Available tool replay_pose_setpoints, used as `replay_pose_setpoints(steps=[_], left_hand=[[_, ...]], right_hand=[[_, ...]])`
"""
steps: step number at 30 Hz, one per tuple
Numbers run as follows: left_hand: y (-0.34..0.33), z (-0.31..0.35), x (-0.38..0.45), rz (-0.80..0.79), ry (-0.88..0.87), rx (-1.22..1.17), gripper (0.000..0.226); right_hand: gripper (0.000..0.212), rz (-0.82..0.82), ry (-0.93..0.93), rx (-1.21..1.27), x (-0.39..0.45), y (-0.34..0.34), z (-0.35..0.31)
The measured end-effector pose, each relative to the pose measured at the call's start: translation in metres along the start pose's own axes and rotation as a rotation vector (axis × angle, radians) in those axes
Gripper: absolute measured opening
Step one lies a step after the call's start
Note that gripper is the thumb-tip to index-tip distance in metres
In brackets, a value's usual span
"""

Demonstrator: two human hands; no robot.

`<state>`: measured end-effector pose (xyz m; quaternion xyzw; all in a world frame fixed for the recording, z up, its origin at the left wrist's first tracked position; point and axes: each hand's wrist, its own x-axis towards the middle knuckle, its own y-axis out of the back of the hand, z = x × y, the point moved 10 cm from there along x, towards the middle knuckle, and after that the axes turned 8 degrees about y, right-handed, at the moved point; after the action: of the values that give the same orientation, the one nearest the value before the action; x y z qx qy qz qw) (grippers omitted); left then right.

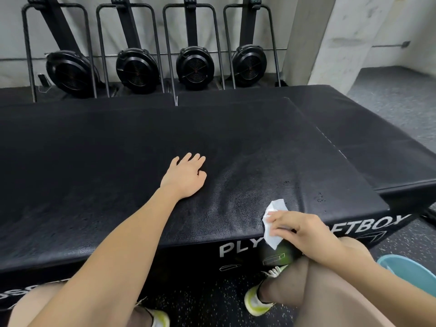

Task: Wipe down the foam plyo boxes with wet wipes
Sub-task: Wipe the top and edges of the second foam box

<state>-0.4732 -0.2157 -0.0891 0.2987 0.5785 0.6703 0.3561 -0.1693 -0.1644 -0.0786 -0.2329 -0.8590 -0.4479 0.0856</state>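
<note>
**A:** What lies nearest, in front of the plyo box (118, 161)?

**B:** The person's knees in tan shorts. Below them, at the foot of the box's front face, two shoes (256, 303) with yellow-green soles stand on the speckled floor (212, 300). Low down off the box's front right corner there is a teal rim (405, 267). Only part of it shows, so I cannot tell what it belongs to.

**A:** And the front face itself?

**B:** It is black with white lettering (232, 248). "PLY" reads clearly, and then the hand covers some letters.

**A:** Where is the wipe?

**B:** It is on the box's front top edge, toward the right end. The white wet wipe (273, 223) is crumpled and draped over that edge, partly on the top and partly hanging down the front face. The right hand (304, 232) grips it with its fingers curled round the sheet.

**A:** The other hand?

**B:** The left hand (186, 177) rests palm down near the middle of the box's top. It is left of the wipe and farther from the front edge. Its fingers are straight and hold nothing.

**A:** Anything on the top surface?

**B:** It is black and textured, with a glossier patch between the two hands. There are a few dark specks near the front right corner.

**A:** And beyond the box?

**B:** Two lower boxes (354, 119), also black, lie against its far side, and one of them reaches past its right side. Behind those, four rowing machines (195, 67) stand upright against a pale wall with their round fan housings low. A concrete pillar (313, 38) rises past the box's far right corner.
</note>
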Motion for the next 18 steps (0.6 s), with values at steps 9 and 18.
replay_pose_setpoints(steps=[9, 18], left_hand=[[0.001, 0.000, 0.000, -0.006, 0.012, -0.020, 0.058], [0.007, 0.003, -0.010, 0.011, 0.001, -0.096, 0.053]], right_hand=[[0.023, 0.014, 0.441, -0.271, -0.011, -0.018, -0.033], [0.007, 0.004, 0.466, -0.220, 0.033, -0.107, -0.094]])
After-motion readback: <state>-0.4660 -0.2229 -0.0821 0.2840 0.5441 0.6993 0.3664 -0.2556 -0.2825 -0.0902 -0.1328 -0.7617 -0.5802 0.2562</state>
